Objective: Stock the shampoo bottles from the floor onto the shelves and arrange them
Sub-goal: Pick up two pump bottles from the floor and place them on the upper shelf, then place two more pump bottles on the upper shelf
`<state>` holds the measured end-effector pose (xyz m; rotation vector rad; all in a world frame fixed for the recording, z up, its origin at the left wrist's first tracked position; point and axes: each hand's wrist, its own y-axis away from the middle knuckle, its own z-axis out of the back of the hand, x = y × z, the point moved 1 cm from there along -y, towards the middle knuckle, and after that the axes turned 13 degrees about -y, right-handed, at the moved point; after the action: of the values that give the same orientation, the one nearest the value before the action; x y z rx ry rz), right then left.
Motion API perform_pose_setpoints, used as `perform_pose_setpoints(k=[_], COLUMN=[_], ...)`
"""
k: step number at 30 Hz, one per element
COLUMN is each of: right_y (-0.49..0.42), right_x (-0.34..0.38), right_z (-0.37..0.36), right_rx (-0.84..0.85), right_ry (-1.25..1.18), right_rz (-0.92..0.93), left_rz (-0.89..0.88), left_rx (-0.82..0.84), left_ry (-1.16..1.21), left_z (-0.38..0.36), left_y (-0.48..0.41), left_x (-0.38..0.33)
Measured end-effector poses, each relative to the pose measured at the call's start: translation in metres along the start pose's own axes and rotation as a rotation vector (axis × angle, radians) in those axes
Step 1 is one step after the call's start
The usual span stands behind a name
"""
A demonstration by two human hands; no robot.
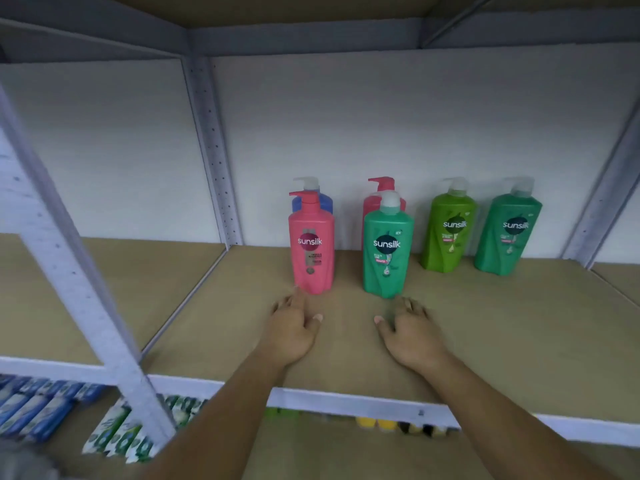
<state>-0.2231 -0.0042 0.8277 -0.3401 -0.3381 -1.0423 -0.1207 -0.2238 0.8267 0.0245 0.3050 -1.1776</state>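
Several Sunsilk pump bottles stand upright on the brown shelf board [485, 341]. A pink bottle [311, 247] stands in front of a blue bottle [325, 200]. A teal-green bottle [387, 247] stands in front of a second pink bottle [382, 192]. Further right, near the back wall, are a lime-green bottle [449, 230] and another teal-green bottle [509, 233]. My left hand [294, 327] lies flat on the board just before the front pink bottle, fingertips near its base. My right hand [412, 330] lies flat just before the front teal-green bottle. Neither hand holds anything.
A grey perforated upright [214, 150] divides this bay from the left bay, and a slanted grey post [69, 258] crosses the left foreground. Another upright [602, 202] stands at the right. The shelf below holds blue packets [38, 407], green-white packets [121, 434] and small yellow caps [377, 422].
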Motion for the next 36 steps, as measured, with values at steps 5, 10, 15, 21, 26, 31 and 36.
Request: perform_pose_setpoints(k=[5,10,15,21,26,31,36], right_y=[0.092,0.177,0.245,0.352,0.416,0.444,0.443], right_x=[0.018,0.030,0.024,-0.020,-0.045,-0.057,-0.072], right_z=[0.007,0.009,-0.015,-0.107,-0.165,-0.193,-0.232], right_rx=[0.155,0.227,0.276,0.599,0.759,0.861,0.910], right_ry=[-0.002,-0.064,-0.213,-0.188,-0.153,-0.135,-0.158], right_rz=[0.200,0.287,0.251,0.066,-0.052,-0.137,-0.214], left_rz=[-0.179,-0.275,-0.172,-0.047,0.025,0.075,0.134], left_rx=[0.047,-0.018,0.127,0.499,0.729,0.856,0.880], left_ry=[-0.106,-0.055,0.065,0.121,0.131,0.144,0.146], left_z=[0.013,-0.002,-0.040,-0.122,-0.168,-0.194,-0.241], left_y=[0.083,0.170,0.244,0.362,0.423,0.453,0.460], left_x=[-0.006,-0.005,0.006,0.023,0.043,0.054,0.061])
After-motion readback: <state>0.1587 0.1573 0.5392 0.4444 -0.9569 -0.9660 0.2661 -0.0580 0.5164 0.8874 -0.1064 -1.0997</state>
